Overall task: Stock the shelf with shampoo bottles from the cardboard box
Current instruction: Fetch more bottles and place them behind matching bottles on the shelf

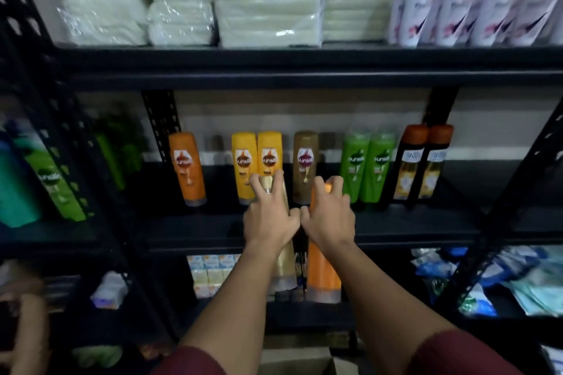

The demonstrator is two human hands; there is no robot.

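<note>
Fingers (262, 189) of the left hand (269, 222) curl round a gold shampoo bottle (281, 253); the right hand (329, 219) grips a glossy orange shampoo bottle (323, 271), both upright before the middle shelf (411, 222).

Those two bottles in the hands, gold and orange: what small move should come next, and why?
Probably carry both forward and stand them on the middle shelf. The left hand grips the gold bottle, the right hand the orange bottle, both short of the row. A brown bottle and an orange one stand there with gaps beside them.
</note>
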